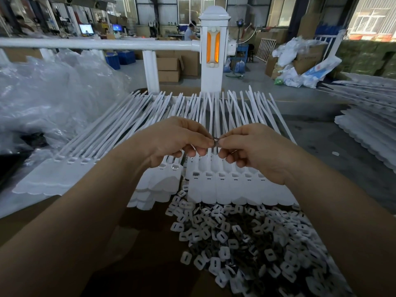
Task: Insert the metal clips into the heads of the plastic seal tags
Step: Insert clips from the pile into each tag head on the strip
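1. Workshop floor stretches behind a white railing (96, 45), with cartons, bags and a seated person far off; up close, a brown work surface (150, 264) carries the job.
2. Both hands meet above the tag rows. The left hand (171, 140) and right hand (252, 146) are each pinched narrow, fingertips almost touching, with 1 small metal clip (216, 141) held between them. Which hand bears most of the grip I cannot tell.
3. The target lies directly below and slightly toward the person: a row of seal tags (235, 187), heads nearest the body, long tails running away toward the railing. At least 6 head slots show in this row; the leftmost slot (196, 174) glints as if already filled, the other 5 look open.
4. The next open slot sits under the gap between the hands, a little nearer the right one, so a short drop down should reach it.
5. A heap of loose clips and white inserts (246, 243), far too many to count, lies nearest the body. More tag strips (70, 161) lie left.
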`<state>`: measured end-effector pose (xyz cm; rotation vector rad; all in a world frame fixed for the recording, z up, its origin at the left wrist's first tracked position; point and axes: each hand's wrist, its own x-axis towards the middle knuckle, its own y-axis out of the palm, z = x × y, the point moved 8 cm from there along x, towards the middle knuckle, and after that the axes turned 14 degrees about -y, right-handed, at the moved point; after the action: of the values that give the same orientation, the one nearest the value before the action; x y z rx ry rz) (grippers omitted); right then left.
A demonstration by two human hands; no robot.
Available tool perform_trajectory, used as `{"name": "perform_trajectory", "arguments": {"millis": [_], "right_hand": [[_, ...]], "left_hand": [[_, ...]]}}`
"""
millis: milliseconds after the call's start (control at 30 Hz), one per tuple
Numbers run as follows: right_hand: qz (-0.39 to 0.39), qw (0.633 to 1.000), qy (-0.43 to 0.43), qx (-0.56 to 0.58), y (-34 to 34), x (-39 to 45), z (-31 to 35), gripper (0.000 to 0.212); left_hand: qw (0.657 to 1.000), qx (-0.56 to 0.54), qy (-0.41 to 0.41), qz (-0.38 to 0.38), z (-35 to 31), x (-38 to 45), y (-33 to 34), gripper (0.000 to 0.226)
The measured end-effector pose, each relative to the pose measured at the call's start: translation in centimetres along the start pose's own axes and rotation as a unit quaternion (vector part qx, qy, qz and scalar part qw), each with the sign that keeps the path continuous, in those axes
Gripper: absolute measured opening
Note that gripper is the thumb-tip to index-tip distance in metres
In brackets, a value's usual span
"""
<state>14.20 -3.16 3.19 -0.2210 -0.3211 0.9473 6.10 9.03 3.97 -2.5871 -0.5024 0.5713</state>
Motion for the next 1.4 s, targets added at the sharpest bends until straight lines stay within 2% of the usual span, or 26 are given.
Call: {"name": "perform_trajectory", "arguments": {"millis": [400, 767, 867, 933, 1000, 1100, 1400], "right_hand": [[-0.006, 0.998, -0.001, -0.064, -0.1, -0.1, 0.1, 0.015], [-0.003, 0.992, -0.013, -0.128, 0.0, -0.2, -0.3, 0.017], [0.023, 0.977, -0.007, -0.211, -0.3, -0.7, -0.6, 0.014], [0.08, 0.945, 0.0, -0.318, 0.0, -1.2, -0.9, 0.012], [0.141, 0.919, 0.017, -0.369, 0.5, -2.0, -1.6, 0.008], [0.176, 0.908, 0.032, -0.379, 1.0, -2.4, -2.2, 0.006], [0.186, 0.908, 0.023, -0.374, 1.1, -2.5, -2.4, 0.01]], "left_hand": [[1.0, -0.007, 0.005, -0.008, -0.1, 0.0, -0.4, 0.01], [0.999, 0.046, 0.024, -0.005, -0.4, 0.4, 0.9, 0.014], [0.997, 0.064, 0.022, -0.036, 0.2, 0.9, 1.0, 0.013], [0.996, 0.077, 0.011, -0.052, 0.8, 1.2, 1.0, 0.013], [0.995, 0.089, -0.011, -0.05, 1.5, 1.5, 1.2, 0.012], [0.993, 0.105, -0.031, -0.052, 2.2, 1.8, 1.7, 0.014], [0.986, 0.144, -0.053, -0.066, 2.9, 2.1, 3.0, 0.01]]}}
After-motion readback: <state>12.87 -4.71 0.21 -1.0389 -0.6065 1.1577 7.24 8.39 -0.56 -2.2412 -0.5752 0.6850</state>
